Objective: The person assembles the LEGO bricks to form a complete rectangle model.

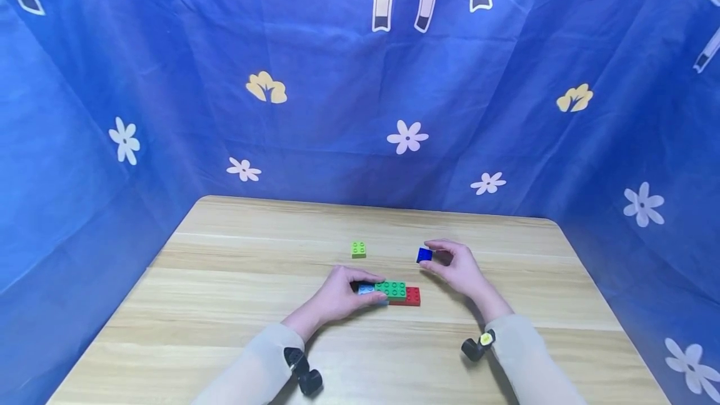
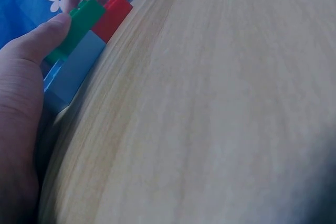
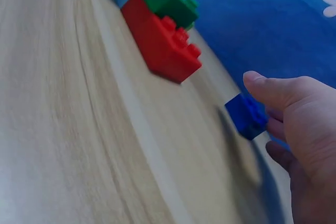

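Left hand (image 1: 339,294): below the head view's centre, thumb and fingers pinching the left part of the green building brick (image 1: 396,290) from its near and far sides, probably to steady it.
Green brick: sits across the light-blue brick (image 1: 365,290) and the red brick (image 1: 414,296), which lie end to end; spanning both likely ties them together.
Right hand (image 1: 458,265): right of centre, thumb and fingers bent about the dark-blue brick (image 1: 424,255) (the right wrist view leaves one side face uncovered, so I cannot tell whether they grasp it or merely surround it).
Dark-blue brick: upper right of the stack in the head view, apart from it, studs up; the thumb and fingers around it suit lifting from the sides.
Lime-green brick (image 1: 358,251): above the stack, left of the dark-blue one, untouched, studs up; lying apart, it leaves the stack's near side unobstructed.
Wooden table (image 1: 225,311): fills the lower frame, supporting the bricks.
Blue curtain (image 1: 191,67): hangs behind, perhaps as a screen.
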A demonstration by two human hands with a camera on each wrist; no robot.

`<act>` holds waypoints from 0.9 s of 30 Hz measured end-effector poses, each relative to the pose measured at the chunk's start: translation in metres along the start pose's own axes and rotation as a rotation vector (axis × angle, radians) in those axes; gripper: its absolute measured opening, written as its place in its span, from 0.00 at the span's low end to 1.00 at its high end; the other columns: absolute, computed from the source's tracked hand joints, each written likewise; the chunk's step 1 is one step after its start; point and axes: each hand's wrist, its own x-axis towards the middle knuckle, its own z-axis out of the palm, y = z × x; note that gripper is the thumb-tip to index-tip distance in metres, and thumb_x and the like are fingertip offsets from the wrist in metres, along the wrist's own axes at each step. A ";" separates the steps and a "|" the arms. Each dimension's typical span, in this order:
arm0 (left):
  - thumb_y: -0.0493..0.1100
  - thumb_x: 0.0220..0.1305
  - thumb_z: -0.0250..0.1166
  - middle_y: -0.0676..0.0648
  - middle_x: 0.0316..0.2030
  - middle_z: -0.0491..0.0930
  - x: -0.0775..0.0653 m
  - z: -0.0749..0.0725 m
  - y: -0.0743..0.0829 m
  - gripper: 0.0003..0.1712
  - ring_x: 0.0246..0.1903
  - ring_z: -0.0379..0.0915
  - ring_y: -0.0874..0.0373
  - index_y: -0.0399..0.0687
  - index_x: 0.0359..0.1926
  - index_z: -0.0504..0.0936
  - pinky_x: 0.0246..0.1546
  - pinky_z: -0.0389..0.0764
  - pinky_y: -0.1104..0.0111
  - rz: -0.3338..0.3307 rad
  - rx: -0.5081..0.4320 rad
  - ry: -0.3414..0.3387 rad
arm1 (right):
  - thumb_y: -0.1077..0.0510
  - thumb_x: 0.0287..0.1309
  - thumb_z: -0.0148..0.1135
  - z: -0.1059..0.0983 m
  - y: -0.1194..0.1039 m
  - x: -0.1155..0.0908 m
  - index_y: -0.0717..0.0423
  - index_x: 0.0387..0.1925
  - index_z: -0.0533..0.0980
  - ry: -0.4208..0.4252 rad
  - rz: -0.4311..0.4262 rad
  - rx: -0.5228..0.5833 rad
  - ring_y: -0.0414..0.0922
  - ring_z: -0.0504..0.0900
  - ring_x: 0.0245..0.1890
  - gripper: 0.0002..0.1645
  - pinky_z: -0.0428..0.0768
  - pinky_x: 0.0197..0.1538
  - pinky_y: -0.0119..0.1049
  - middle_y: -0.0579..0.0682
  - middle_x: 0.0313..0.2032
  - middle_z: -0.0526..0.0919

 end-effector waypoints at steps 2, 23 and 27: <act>0.62 0.57 0.81 0.63 0.47 0.89 0.000 0.000 0.000 0.26 0.53 0.83 0.63 0.58 0.54 0.92 0.61 0.79 0.63 0.002 -0.007 -0.001 | 0.60 0.56 0.83 0.002 0.005 0.002 0.67 0.59 0.82 0.006 0.010 -0.009 0.56 0.86 0.53 0.32 0.82 0.60 0.51 0.60 0.55 0.86; 0.60 0.57 0.82 0.62 0.46 0.89 -0.001 -0.001 0.003 0.25 0.52 0.83 0.63 0.59 0.53 0.92 0.60 0.79 0.63 -0.010 -0.027 -0.003 | 0.61 0.57 0.81 0.009 0.013 0.006 0.66 0.55 0.85 0.003 -0.024 -0.119 0.54 0.83 0.53 0.25 0.81 0.61 0.52 0.54 0.49 0.87; 0.60 0.57 0.82 0.63 0.46 0.89 -0.001 0.000 0.002 0.24 0.52 0.83 0.64 0.59 0.53 0.92 0.60 0.79 0.63 -0.010 -0.023 -0.002 | 0.61 0.57 0.81 0.009 0.012 0.005 0.66 0.55 0.85 0.003 -0.028 -0.116 0.52 0.84 0.52 0.25 0.82 0.59 0.51 0.53 0.48 0.87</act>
